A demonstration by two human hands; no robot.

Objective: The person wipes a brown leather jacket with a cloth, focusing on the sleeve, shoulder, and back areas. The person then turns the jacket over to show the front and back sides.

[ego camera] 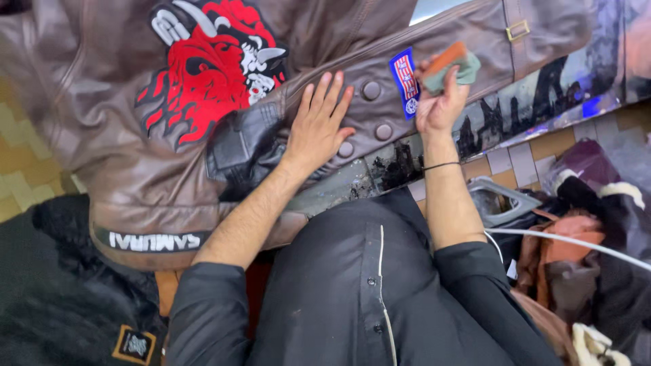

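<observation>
head view: brown leather jacket (102, 135) lies spread over a paint-stained surface (542, 95), w/ a big red-and-white embroidered patch (207, 64) on it & a small blue striped patch (405, 81) further right, next to a strap w/ round snap buttons (371, 90). left hand (319, 125) is laid flat on the jacket, fingers spread apart, palm down, pressing by the snaps, just right of the red patch. right hand (437, 102) is up over the strap, fingers closed around a sponge (451, 66), orange on top & green below, held right beside the blue patch; can't tell if sponge touches the leather. thin black band on the right wrist. a brass buckle (517, 30) sits on the strap near top right. black garment (61, 298) lies lower left, pile of clothes (583, 257) lower right on the tiled floor (20, 169).
</observation>
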